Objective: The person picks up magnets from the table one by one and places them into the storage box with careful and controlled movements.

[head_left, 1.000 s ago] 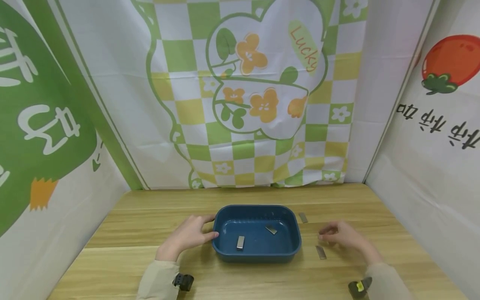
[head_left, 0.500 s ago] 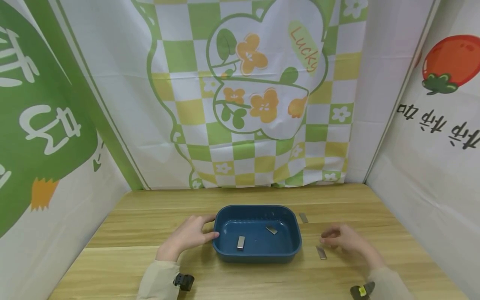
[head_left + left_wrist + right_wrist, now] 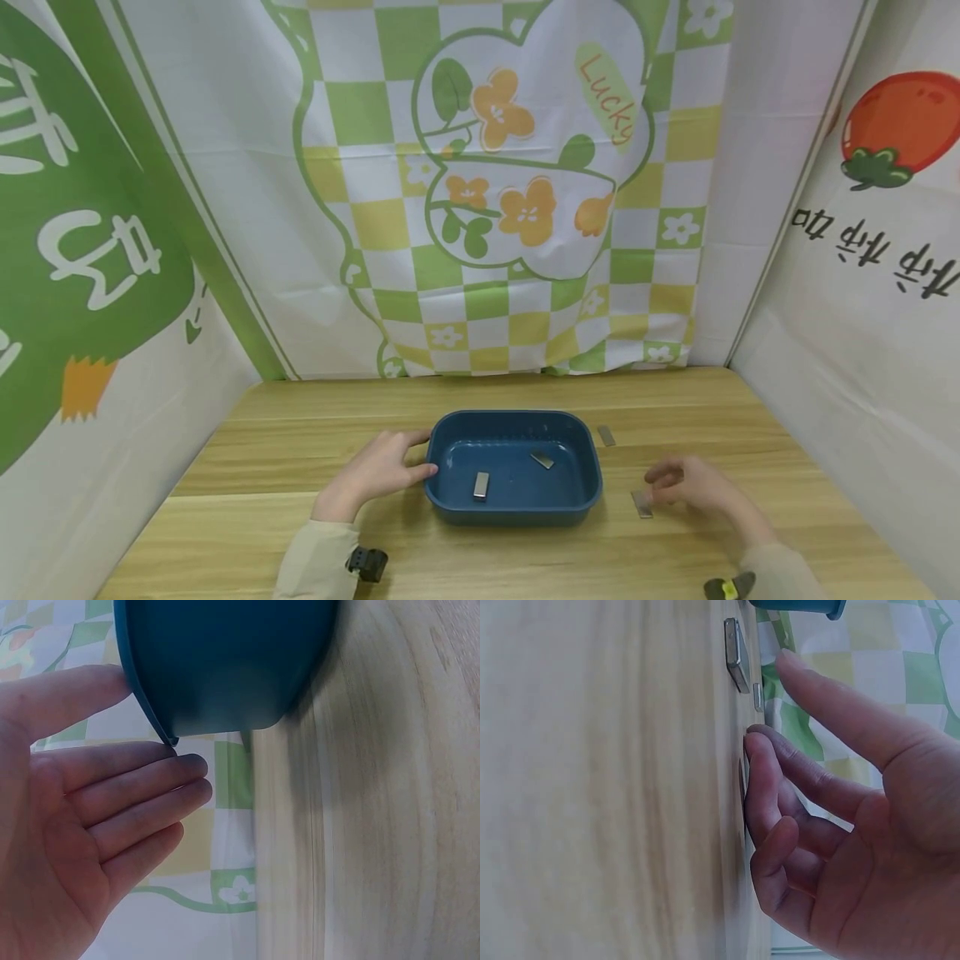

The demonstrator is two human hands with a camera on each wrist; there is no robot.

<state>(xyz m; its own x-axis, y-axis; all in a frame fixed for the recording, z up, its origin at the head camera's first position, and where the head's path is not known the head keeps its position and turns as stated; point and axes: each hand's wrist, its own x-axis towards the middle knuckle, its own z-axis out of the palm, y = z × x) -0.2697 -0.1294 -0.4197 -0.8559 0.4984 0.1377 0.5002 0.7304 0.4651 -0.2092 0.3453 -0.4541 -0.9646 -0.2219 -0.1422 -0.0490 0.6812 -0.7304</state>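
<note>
My left hand (image 3: 378,467) touches the left end of a blue plastic box (image 3: 513,518), its thumb over the rim and its fingers extended. Inside the box are two small, shiny rectangular metal blocks (image 3: 481,486). My right hand (image 3: 693,483) is low over the table, beside a flat metal block (image 3: 642,504). In the right wrist view, its thumb (image 3: 840,705) is held apart while the other fingers bend toward the wood. A thin dark edge (image 3: 743,784) shows under those fingertips, mostly hidden. Farther back, another metal block (image 3: 606,435) lies right of the box.
The wooden table (image 3: 517,567) is enclosed by a checked cloth (image 3: 487,317) at the back and printed panels (image 3: 862,350) on both sides. A dark wrist strap (image 3: 367,564) circles each sleeve.
My right hand has moved slightly nearer and to the right, so that its fingertips overlap the near block in the head view. My left hand and the box stay put.
</note>
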